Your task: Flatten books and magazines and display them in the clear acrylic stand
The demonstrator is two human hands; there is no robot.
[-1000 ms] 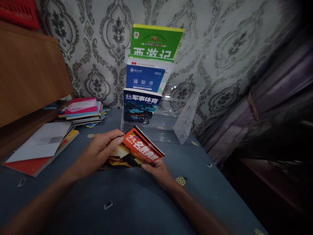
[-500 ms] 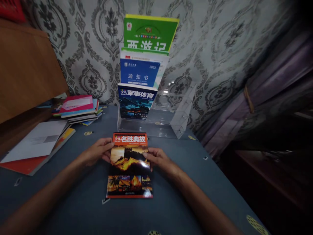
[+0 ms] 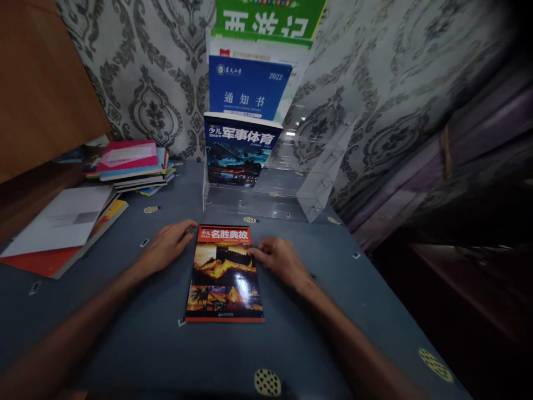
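A book with an orange title band and a Great Wall picture lies flat on the table. At its upper left edge is my left hand, fingers loosely stretched out and holding nothing. To the right of the cover, my right hand has its fingers loosely bent, with the thumb tip at the book's right edge and no grip on it. Behind the book stands a clear acrylic rack. A dark blue book with a tank leans in its front tier, below a blue booklet and a green book.
A stack of books lies at the back left. Nearer, a white sheet rests on an orange-edged book. A wooden panel stands on the left, a purple curtain hangs on the right, and the wall is patterned.
Both hands have let go of the Great Wall book, which now lies on the table. The hands have moved slightly apart, and the camera view has shifted down and closer.
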